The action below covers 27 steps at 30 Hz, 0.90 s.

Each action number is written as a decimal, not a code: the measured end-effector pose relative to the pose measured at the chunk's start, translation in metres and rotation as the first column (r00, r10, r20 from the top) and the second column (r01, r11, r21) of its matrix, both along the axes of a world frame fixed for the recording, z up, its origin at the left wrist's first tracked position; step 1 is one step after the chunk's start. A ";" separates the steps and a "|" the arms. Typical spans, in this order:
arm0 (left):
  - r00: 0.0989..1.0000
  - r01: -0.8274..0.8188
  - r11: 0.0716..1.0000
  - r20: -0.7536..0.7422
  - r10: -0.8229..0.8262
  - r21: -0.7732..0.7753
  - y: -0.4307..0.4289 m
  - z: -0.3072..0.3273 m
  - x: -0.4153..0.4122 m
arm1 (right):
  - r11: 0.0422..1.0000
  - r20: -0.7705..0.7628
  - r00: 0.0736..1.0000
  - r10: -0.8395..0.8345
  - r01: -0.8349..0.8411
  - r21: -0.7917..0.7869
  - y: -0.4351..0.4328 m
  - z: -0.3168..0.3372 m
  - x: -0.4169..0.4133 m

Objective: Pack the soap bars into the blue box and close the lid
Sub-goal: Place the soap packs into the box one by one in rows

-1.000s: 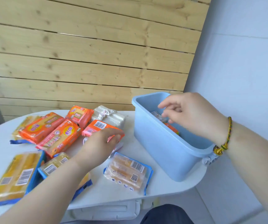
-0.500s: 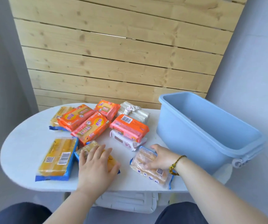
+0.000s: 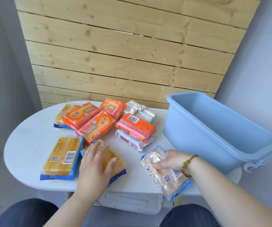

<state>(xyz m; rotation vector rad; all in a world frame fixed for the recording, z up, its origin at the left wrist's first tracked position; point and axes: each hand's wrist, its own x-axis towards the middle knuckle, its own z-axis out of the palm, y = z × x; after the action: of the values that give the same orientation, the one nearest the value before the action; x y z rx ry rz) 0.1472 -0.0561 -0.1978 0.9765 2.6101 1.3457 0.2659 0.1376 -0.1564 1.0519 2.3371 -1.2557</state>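
Yellow pack at far left [image 3: 61,158]: lies flat near the table [image 3: 25,141] edge, untouched; a stray sweep of the forearm could nudge it off.
Left hand [image 3: 94,166]: palm down on a second yellow pack [image 3: 114,163], fingers spread flat over it, thumb at its near side; no real pinch yet, so the slick wrapper may slide instead of lifting.
Orange packs [image 3: 96,126]: heaped and overlapping at the back of the table, one resting on a white pack [image 3: 132,142]; pulling one could drag its neighbours.
Right hand [image 3: 168,159]: fingers curled over the top end of a pale pack [image 3: 164,171], gripping it; the pack's near end hangs past the table edge, so a loose hold would let it fall to the floor.
Blue box [image 3: 205,136]: open, at the table's right end, partly overhanging it; what it holds cannot be seen. A heavy drop-in could tip it.
Lid: possibly the white piece [image 3: 130,202] under the table; I cannot tell.
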 end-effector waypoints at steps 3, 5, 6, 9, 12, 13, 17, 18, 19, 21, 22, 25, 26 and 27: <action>0.988 -0.088 0.991 0.136 0.074 0.105 -0.013 -0.001 0.001 | 0.975 -0.218 0.968 -0.123 0.077 -0.207 -0.003 0.012 -0.001; 0.976 -0.106 0.986 0.201 0.079 0.131 -0.018 -0.001 0.002 | 0.957 -0.306 0.939 -0.160 0.072 -0.280 -0.009 0.017 -0.015; 0.972 -0.111 0.984 0.221 0.078 0.140 -0.019 0.000 0.002 | 0.951 -0.337 0.927 -0.161 0.054 -0.306 -0.017 0.019 -0.027; 0.939 -0.137 0.972 0.338 0.065 0.193 -0.018 0.005 0.004 | 0.945 -0.387 0.910 -0.150 0.017 -0.327 -0.040 0.018 -0.058; 0.869 -0.199 0.947 0.493 0.052 0.251 -0.020 0.012 0.000 | 0.968 -0.386 0.914 -0.126 0.028 -0.249 -0.065 0.012 -0.087; 0.853 -0.211 0.942 0.519 0.048 0.260 -0.020 0.013 -0.002 | 0.974 -0.376 0.919 -0.119 0.034 -0.225 -0.072 0.010 -0.094; 0.823 -0.186 0.937 0.567 -0.015 0.295 -0.021 0.013 -0.004 | 0.999 -0.341 0.940 0.016 -0.026 -0.026 -0.091 0.002 -0.116; 0.827 -0.182 0.936 0.562 -0.021 0.302 -0.020 0.013 -0.004 | 0.999 -0.334 0.942 0.037 -0.033 0.016 -0.094 0.002 -0.120; 0.830 -0.183 0.933 0.558 -0.022 0.310 -0.020 0.013 -0.004 | 0.998 -0.319 0.946 0.052 -0.042 0.037 -0.096 0.001 -0.123; 0.824 -0.187 0.924 0.565 -0.037 0.334 -0.020 0.015 -0.002 | 0.993 -0.267 0.959 0.092 -0.068 0.099 -0.099 0.000 -0.125; 0.824 -0.196 0.921 0.566 -0.032 0.336 -0.020 0.017 -0.001 | 0.987 -0.244 0.964 0.107 -0.074 0.140 -0.099 0.000 -0.125; 0.841 -0.176 0.918 0.539 -0.048 0.356 -0.020 0.017 0.000 | 0.975 -0.235 0.964 0.127 -0.078 0.207 -0.095 0.000 -0.119; 0.842 -0.175 0.912 0.537 -0.056 0.370 -0.019 0.016 0.000 | 0.981 -0.243 0.962 0.126 -0.084 0.177 -0.093 0.000 -0.115; 0.835 -0.178 0.907 0.547 -0.066 0.382 -0.019 0.015 0.000 | 0.990 -0.242 0.964 0.108 -0.083 0.112 -0.091 -0.001 -0.111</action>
<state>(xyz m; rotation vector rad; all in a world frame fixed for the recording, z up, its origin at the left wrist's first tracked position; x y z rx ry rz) 0.1470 -0.0752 -0.1831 0.4229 1.9673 1.9104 0.1547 0.0470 -0.1576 0.8404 2.6279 -1.3104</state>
